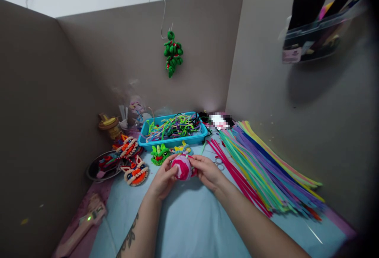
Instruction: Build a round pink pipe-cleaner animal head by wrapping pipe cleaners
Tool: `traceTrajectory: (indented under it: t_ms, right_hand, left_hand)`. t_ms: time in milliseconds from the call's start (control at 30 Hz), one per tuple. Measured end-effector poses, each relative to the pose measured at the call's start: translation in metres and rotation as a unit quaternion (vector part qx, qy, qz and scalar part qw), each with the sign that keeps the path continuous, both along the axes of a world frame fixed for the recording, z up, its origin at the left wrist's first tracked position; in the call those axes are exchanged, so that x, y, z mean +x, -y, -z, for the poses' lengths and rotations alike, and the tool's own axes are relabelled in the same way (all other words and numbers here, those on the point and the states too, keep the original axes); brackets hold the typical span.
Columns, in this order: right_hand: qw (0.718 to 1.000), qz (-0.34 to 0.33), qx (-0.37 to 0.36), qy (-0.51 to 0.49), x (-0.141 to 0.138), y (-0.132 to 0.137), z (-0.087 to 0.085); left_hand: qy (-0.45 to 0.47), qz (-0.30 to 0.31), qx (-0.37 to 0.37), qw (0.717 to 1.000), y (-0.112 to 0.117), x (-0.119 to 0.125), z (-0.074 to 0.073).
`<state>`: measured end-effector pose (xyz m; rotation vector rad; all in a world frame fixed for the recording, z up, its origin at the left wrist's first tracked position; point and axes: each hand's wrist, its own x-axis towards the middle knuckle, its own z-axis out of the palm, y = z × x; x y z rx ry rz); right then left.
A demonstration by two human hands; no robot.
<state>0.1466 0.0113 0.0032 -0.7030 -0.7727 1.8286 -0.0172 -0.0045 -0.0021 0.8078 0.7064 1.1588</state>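
Between my two hands, a round pink and magenta pipe-cleaner piece point(182, 167) is held above the light blue cloth point(192, 218). My left hand point(163, 176) grips its left side, the thumb pressed on its face. On the other side, the fingers of my right hand point(206, 170) close on its upper right edge; what exactly lies under those fingertips is hidden. Just behind are a green pipe-cleaner creature head point(160, 154) and a small yellow and blue figure point(182, 148), partly covered by my hands.
A blue tray point(174, 141) full of pipe-cleaner scraps stands at the back. Magenta stems point(237, 175) and bundled coloured stems point(266, 167) lie right, by scissors point(219, 164). Orange lion-like heads point(136, 172), a round metal dish point(96, 177) and a glue gun point(91, 218) are left.
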Motion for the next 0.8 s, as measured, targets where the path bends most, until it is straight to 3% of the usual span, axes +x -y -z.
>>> traceTrajectory:
  t_ms: [133, 267, 500, 633, 733, 800]
  right_hand:
    - [1.0, 0.007, -0.005, -0.009, 0.0021, -0.0003, 0.0016]
    - [1.0, 0.001, 0.03, 0.003, 0.0034, 0.001, 0.0002]
    - [0.981, 0.008, 0.143, 0.132, 0.0053, 0.0042, -0.0052]
    - [0.973, -0.011, 0.151, 0.173, 0.0049, 0.0054, -0.0069]
    - [0.966, -0.026, 0.166, 0.196, 0.0043, 0.0056, -0.0063]
    - [0.953, -0.021, 0.2, 0.228, 0.0051, 0.0056, -0.0063]
  left_hand:
    - [-0.052, 0.045, 0.032, 0.997, 0.0041, -0.0049, -0.0012]
    - [-0.091, 0.037, 0.052, 0.994, 0.0053, -0.0058, -0.0022]
    - [-0.145, 0.052, 0.112, 0.982, 0.0039, -0.0067, -0.003]
    - [-0.18, 0.04, 0.136, 0.973, 0.0038, -0.0089, -0.0017]
    - [-0.271, 0.015, 0.166, 0.948, 0.0045, -0.0075, -0.004]
    - [-0.349, -0.014, 0.208, 0.914, 0.0053, -0.0057, -0.007]
